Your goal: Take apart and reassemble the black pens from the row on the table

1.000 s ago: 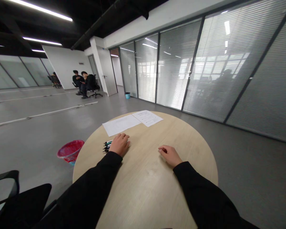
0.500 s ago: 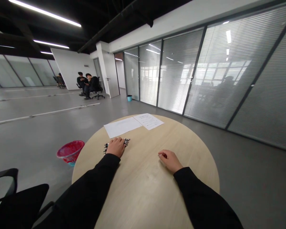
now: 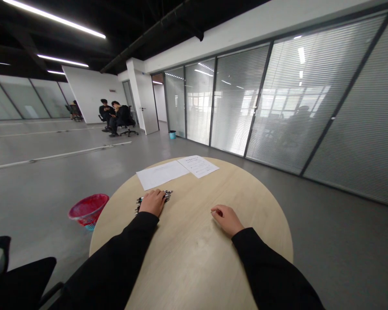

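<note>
Pens [image 3: 168, 196], in one bunch on the left part of the worktop [image 3: 194, 249], just short of the blank-looking sheet [image 3: 161, 174]. Lie roughly side by side, with uneven ends showing on both sides of the left grip [image 3: 153, 202]. Done, judging by this layout: pens together in one place, down on the wood and off the paper. As for anything left, cannot judge beyond the ragged ends; cannot count the pens under the hand either.

Left grip: palm down over the middle of the bunch, fingers close together and gently bent across the pens. Seems to rest on top; cannot tell of any firm closing around them, with thumb and palm side hidden. Right grip [image 3: 226, 219]: well apart from the pens, by the worktop's middle, loosely curled, with a small dark hollow between thumb and fingers. Shows nothing held; cannot tell of contact between thumb and forefinger. Farther off, near the far edge: printed sheet [image 3: 198, 166], beside the blank-looking one.
</note>
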Demonstrator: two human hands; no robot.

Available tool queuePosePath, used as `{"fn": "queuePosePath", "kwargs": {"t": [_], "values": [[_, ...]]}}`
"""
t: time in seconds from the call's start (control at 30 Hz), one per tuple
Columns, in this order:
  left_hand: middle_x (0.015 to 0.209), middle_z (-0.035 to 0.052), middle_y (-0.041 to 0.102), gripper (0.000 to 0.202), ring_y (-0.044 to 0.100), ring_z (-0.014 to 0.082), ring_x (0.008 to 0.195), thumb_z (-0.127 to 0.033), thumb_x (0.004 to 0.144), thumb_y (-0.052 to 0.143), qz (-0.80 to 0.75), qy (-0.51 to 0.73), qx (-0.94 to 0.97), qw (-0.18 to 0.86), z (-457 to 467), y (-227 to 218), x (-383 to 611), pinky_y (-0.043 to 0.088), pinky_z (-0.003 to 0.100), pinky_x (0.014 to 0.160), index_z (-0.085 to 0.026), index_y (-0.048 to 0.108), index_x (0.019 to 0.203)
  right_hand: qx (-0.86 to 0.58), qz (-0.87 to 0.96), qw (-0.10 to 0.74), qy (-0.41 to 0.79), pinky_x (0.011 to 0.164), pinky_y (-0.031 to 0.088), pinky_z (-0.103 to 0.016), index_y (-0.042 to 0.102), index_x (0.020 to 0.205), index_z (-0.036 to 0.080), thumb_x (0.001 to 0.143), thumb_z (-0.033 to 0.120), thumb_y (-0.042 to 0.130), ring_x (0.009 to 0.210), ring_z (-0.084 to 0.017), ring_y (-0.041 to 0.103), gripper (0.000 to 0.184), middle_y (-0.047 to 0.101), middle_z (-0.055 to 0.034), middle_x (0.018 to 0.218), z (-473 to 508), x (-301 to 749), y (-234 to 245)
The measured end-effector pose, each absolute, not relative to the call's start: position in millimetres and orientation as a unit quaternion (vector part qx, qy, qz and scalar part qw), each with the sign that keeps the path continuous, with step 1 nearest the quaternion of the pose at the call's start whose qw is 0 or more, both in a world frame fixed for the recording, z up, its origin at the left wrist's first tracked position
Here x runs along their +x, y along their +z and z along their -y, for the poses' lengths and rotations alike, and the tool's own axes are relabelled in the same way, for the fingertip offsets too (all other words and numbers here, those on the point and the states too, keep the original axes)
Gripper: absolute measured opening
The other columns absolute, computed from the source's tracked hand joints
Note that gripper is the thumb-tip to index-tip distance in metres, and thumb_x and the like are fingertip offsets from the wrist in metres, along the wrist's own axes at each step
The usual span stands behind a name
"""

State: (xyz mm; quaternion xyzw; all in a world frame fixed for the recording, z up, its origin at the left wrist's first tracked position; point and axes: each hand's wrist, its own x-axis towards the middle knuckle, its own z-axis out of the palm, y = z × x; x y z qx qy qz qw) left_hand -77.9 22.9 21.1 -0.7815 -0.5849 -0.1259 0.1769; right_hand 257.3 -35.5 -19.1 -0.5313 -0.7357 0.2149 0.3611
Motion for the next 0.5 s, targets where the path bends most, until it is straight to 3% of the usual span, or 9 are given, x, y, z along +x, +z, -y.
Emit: {"fn": "queuePosePath", "kwargs": {"t": [0.5], "values": [[0.099,0.0123,0.066,0.025,0.062,0.0292,0.095,-0.028,0.093,0.045,0.593,-0.156,-0.775,0.153,-22.2,25.0,-82.3,0.043,0.039,0.08,-0.018,0.068,0.1,-0.529,0.734,0.372,0.208,0.068,0.042,-0.027,0.074,0.09,0.017,0.084,0.027,0.054,0.069,-0.016,0.056,0.023,0.067,-0.0044,0.077,35.8,257.3,-19.5]]}}
